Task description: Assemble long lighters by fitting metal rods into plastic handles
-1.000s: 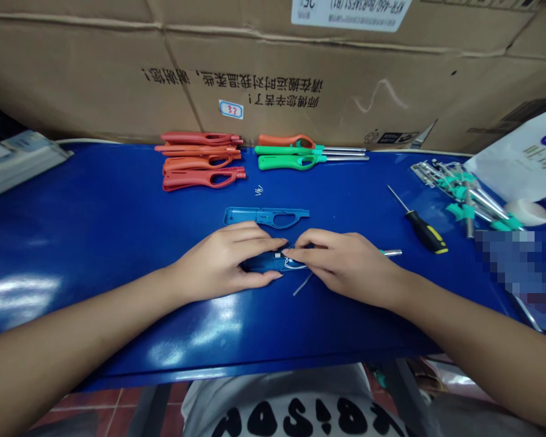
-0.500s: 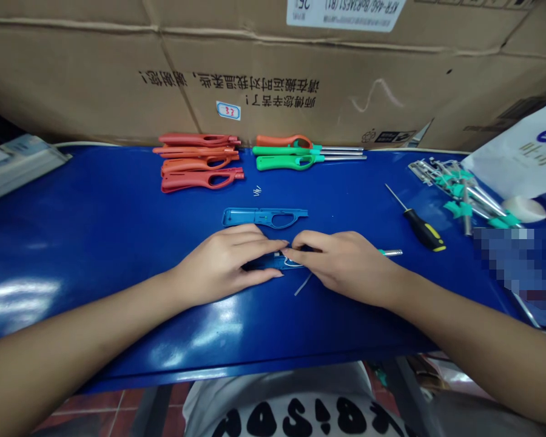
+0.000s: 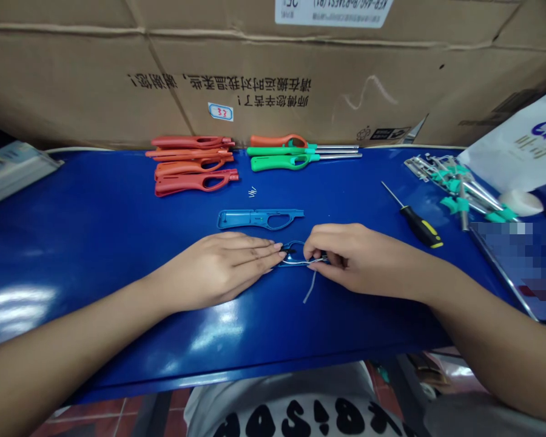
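A blue lighter half-shell (image 3: 295, 255) lies on the blue table (image 3: 95, 230), mostly hidden under my hands. My left hand (image 3: 218, 270) lies flat on its left part, fingers stretched and pressing it down. My right hand (image 3: 352, 258) pinches a thin white wire (image 3: 310, 285) at the shell's right end; one loose end of the wire trails toward me. A second, empty blue half-shell (image 3: 259, 218) lies just beyond my hands.
Orange half-shells (image 3: 193, 165) are stacked at the back, with assembled green and orange lighters (image 3: 295, 155) beside them. A yellow-handled screwdriver (image 3: 414, 218) lies right. Metal tube parts with green fittings (image 3: 459, 188), a white bag (image 3: 523, 152) and cardboard boxes (image 3: 273, 67) bound the back.
My right hand has shifted slightly right and now pinches the wire, uncovering the shell's trigger loop. My left hand's fingers have flattened out. The camera view has drifted a little.
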The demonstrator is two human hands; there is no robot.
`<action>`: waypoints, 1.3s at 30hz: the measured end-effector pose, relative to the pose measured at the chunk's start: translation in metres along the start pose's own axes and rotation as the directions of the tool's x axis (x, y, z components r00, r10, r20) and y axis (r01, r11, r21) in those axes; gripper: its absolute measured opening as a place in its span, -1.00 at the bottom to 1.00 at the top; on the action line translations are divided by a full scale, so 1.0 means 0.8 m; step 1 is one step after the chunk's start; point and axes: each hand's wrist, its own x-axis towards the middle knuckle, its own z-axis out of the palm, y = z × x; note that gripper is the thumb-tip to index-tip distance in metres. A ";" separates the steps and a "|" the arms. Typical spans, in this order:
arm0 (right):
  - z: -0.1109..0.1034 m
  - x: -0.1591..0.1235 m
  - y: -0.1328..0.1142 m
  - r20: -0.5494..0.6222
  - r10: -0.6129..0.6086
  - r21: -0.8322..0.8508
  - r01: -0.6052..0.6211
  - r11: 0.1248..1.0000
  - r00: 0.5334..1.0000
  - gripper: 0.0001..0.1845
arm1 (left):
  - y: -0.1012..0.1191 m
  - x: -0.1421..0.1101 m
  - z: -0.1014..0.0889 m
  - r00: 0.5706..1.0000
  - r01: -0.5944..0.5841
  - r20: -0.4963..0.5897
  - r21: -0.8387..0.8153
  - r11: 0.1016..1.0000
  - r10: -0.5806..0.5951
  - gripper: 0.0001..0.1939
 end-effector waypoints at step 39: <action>0.009 0.006 0.004 -0.063 0.118 0.143 -0.108 0.984 0.991 -0.85 | 0.008 0.006 -0.002 0.989 0.110 0.102 -0.080 0.991 -0.102 -0.61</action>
